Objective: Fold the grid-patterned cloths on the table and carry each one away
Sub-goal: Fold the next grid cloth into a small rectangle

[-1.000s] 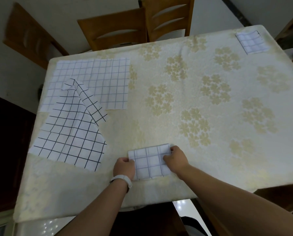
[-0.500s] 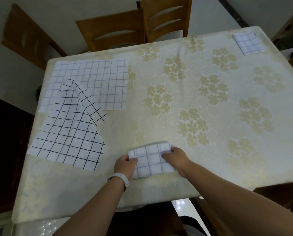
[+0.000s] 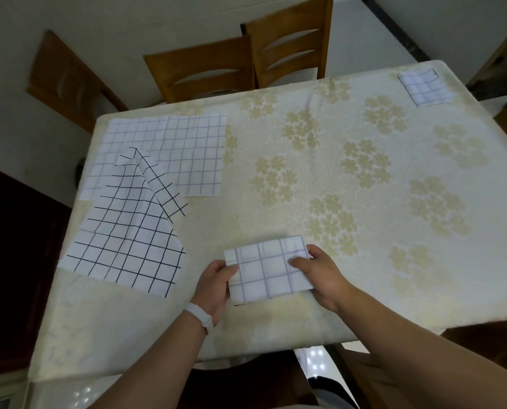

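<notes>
grid cloths, count: four on the table (image 3: 320,314).
folded cloth (image 3: 268,268): small light-lined rectangle at 6 o'clock, near table edge.
left hand (image 3: 214,284): fingers closed on its left edge, thumb on top; white wristband (image 3: 198,313).
right hand (image 3: 320,276): fingers pinched on its right edge.
black-lined cloth (image 3: 128,237): open, rumpled, 9 o'clock.
light-lined cloth (image 3: 175,154): open, flat, 10 o'clock, partly beneath the black-lined one.
second folded cloth (image 3: 425,87): 1 o'clock corner.
chairs (image 3: 246,60): two, 12 o'clock.
</notes>
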{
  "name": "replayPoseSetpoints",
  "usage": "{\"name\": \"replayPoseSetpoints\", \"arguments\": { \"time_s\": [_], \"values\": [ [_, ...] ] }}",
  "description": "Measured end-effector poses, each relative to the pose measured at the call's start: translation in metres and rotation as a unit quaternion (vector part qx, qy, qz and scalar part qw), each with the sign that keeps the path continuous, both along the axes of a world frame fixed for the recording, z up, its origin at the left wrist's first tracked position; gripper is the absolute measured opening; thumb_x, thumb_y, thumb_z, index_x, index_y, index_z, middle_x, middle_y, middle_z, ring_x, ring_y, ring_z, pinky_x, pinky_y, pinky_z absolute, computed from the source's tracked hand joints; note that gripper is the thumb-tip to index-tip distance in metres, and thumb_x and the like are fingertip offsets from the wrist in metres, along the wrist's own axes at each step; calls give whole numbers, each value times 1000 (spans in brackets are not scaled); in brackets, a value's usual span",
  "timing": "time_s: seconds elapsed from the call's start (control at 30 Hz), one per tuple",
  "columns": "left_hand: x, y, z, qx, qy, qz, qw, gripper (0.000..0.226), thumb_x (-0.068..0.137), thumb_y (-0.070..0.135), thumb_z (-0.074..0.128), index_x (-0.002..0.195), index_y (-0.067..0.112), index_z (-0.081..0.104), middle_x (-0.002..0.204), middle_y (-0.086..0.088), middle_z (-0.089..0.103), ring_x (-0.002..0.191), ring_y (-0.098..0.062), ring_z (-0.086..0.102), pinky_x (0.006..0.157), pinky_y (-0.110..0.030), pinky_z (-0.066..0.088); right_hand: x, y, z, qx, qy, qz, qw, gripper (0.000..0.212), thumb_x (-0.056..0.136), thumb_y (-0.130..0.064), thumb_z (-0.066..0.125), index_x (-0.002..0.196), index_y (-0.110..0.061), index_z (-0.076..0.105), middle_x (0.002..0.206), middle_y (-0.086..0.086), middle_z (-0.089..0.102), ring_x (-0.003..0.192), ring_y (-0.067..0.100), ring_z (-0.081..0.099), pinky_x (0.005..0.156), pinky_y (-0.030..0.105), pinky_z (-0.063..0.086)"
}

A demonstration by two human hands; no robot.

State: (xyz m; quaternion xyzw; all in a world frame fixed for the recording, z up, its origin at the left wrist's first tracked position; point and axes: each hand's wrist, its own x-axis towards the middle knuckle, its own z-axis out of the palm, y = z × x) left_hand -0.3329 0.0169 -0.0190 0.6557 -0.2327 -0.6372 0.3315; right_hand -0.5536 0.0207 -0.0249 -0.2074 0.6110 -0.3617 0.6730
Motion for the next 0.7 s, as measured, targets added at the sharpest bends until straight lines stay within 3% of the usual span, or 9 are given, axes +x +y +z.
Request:
{"name": "replayPoseSetpoints", "arguments": {
  "time_s": [0.1,0.27,0.4,0.53,0.7],
  "values": [
    [-7,5,4,12,23,17,1000,14,88,4,62,101,4,56,104,-17,65,91,-32,63,81,-57,52,-2,8,4,3,-22,-8,1000,20,88,-4,65,106,-9,59,108,17,68,93,31,67,72,37,56],
    [-16,18,9,33,37,33,998,51,67,9,77,114,0,58,109,-20,67,94,-37,66,69,-50,56,-11,23,0,-4,-11,-31,999,28,90,-4,59,115,-14,51,112,17,64,93,31,65,75,42,54],
    [-20,31,15,11,18,40,999,16,84,-1,64,99,4,67,91,-13,73,81,-30,68,67,-43,57,-22,28,4,7,-46,-37,998,34,89,0,58,121,-12,56,111,17,66,90,30,66,70,36,55],
    [-15,39,23,5,11,54,998,20,85,6,65,105,3,68,97,-17,72,91,-36,68,80,-53,55,-25,34,12,25,-88,12,996,30,88,1,58,115,-5,66,112,19,71,97,32,67,77,40,59],
    [-4,49,32,7,36,19,999,21,86,5,63,107,0,66,103,-20,71,97,-38,66,84,-54,53,-19,45,27,17,-83,-11,996,25,87,2,62,111,-2,66,104,18,72,86,26,68,60,30,59]
  ]
}}
